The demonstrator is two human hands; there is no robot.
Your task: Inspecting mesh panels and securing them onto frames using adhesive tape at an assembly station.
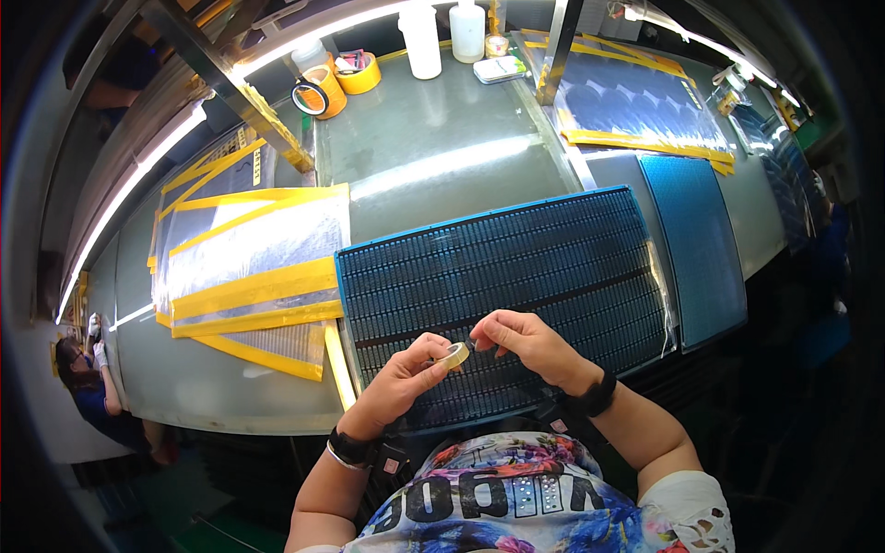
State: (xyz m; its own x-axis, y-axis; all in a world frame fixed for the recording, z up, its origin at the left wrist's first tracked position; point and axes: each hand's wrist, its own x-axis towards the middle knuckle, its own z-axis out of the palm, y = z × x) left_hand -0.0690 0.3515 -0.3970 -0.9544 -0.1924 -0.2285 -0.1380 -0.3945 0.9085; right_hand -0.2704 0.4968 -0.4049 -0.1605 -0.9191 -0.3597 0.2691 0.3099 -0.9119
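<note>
Gripped in my left hand (406, 376) is a small roll of clear tape (454, 357), its ring turned up toward me. The fingers of my right hand (530, 341) are pinched together just right of the roll, apparently at the end of the tape; the strip itself is too small to make out. Both hands hover over the near half of a dark slotted panel (516, 249) with blue edges, which lies flat on the table. A clear film edge shows along the panel's right side.
Yellow-taped clear sheets (258, 258) lie to the left, more taped sheets (636, 101) at the far right. A blue panel (696, 244) rests on the right. Orange tape rolls (318, 92) and white bottles (421, 41) stand at the back. Metal posts (558, 55) rise there. Another person (97, 387) works at far left.
</note>
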